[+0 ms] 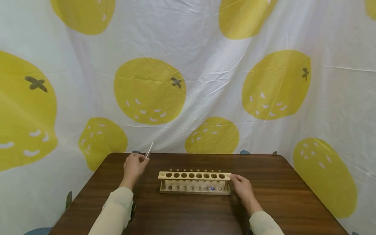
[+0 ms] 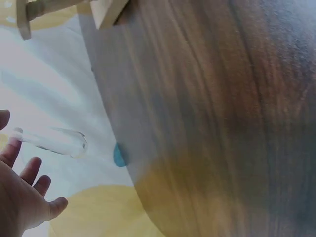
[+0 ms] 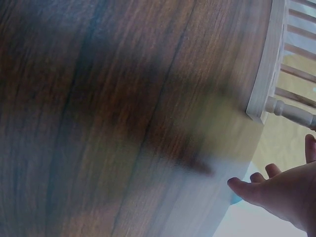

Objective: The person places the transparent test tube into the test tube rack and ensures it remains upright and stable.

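Observation:
My left hand pinches a clear glass test tube near one end, raised above the table to the left of the rack. In the left wrist view the tube points away from the fingertips, its rounded end outward, with the other fingers spread. A wooden test tube rack stands in the middle, with a row of round holes in its top board and pegs along the back. My right hand holds the right end of that top board with its fingertips. A small blue spot shows in the rack's lower row.
The dark wooden table has rounded far corners. A white cloth printed with big yellow fruit hangs behind it and at both sides.

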The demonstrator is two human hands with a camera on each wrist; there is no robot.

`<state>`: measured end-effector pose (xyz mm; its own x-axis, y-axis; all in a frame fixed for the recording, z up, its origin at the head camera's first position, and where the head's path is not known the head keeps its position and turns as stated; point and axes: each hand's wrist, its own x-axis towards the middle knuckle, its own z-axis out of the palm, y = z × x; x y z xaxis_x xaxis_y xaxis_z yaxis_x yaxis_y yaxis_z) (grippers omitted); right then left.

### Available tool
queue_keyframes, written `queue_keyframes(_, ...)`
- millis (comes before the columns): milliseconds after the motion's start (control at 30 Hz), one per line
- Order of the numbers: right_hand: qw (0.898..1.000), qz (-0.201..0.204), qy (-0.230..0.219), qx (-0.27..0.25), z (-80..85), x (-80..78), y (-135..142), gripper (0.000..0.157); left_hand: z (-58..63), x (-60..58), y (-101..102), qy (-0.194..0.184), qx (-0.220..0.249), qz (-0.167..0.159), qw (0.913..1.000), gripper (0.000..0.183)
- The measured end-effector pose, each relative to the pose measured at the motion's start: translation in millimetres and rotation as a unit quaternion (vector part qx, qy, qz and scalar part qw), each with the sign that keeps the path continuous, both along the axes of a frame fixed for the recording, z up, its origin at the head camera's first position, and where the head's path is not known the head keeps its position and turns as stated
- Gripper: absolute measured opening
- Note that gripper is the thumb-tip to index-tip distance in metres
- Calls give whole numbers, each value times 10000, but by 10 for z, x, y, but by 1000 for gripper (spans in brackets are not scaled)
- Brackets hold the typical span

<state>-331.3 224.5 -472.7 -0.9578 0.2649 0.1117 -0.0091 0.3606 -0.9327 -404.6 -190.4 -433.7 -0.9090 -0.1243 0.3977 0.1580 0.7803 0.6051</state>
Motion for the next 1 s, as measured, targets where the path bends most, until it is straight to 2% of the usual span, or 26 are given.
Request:
queue_keyframes(200, 9999, 36, -98, -32, 21, 5, -3, 42, 87, -12, 29, 72, 222, -2, 9997, 28)
queue_keyframes(400, 9999, 20, -113, 21, 20, 1, -3, 42, 171, 0, 89, 259, 580, -164, 9978, 31)
queue_keyframes(633, 9999, -1, -66, 75, 4, -3, 1, 42, 253, -10, 200, 762, 1173, -538, 9887, 25)
queue_keyframes(1000, 9998, 12, -206, 71, -6, -6, 12, 45, 355, 43, 448, 884, 1728, -1228, 9733, 22)
